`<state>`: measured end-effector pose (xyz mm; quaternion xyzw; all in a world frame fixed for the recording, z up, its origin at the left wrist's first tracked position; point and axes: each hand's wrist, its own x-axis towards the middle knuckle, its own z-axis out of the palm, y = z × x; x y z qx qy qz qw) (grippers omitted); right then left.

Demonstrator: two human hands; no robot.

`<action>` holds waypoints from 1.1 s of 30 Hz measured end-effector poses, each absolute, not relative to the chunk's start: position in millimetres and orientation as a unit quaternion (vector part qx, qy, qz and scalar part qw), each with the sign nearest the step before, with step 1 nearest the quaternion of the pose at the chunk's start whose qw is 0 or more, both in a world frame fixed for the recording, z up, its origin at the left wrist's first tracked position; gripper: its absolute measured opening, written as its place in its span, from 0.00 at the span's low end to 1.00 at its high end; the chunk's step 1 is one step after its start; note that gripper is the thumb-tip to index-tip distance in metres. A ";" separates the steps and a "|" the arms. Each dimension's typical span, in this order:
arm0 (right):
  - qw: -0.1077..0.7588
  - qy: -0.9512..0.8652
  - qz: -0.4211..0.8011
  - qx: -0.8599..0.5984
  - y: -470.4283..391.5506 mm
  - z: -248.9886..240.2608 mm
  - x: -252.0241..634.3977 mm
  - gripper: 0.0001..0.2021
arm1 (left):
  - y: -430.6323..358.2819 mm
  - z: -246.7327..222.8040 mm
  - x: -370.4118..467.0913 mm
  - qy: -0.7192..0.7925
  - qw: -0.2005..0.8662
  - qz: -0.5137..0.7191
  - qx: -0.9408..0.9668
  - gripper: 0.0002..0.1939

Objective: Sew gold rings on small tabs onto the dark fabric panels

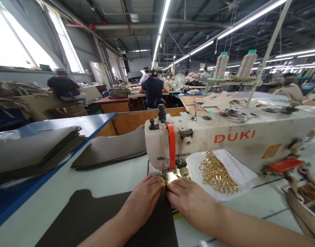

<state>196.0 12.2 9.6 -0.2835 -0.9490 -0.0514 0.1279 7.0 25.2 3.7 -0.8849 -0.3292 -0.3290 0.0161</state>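
Observation:
A dark fabric panel [106, 212] lies on the pale sewing table, its far edge under the head of a white sewing machine [198, 137] marked DUKI. My left hand [147, 192] is closed at that edge, fingertips pinched close to the needle area. From the other side my right hand [184, 195] also pinches the panel's edge, its fingertips nearly touching the left ones. The needle and presser foot are mostly hidden behind my fingers. A small lamp lights the spot. Just beyond my right hand, gold metal rings [216, 173] lie piled on a white sheet [237, 168].
Stacked grey panels [31, 147] lie on a blue-edged table at left, more cut panels [111, 147] behind the machine head. A red tray [286, 165] and hanging straps [293, 202] are at right. Thread cones [221, 65] stand above. Other people [153, 87] sit farther back.

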 end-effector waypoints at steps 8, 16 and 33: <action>0.154 -0.940 -0.016 -0.304 22.6 1.1 197.2 0.05 | 39.2 3.7 6.2 -0.334 0.025 -0.343 -0.878 0.12; 0.151 -0.938 -0.036 -0.311 24.9 3.4 196.3 0.04 | 44.6 6.5 8.6 -0.332 0.049 -0.363 -0.869 0.15; 0.178 -0.929 -0.070 -0.316 23.1 -3.0 195.6 0.02 | 43.2 7.3 6.8 -0.351 0.041 -0.358 -0.865 0.15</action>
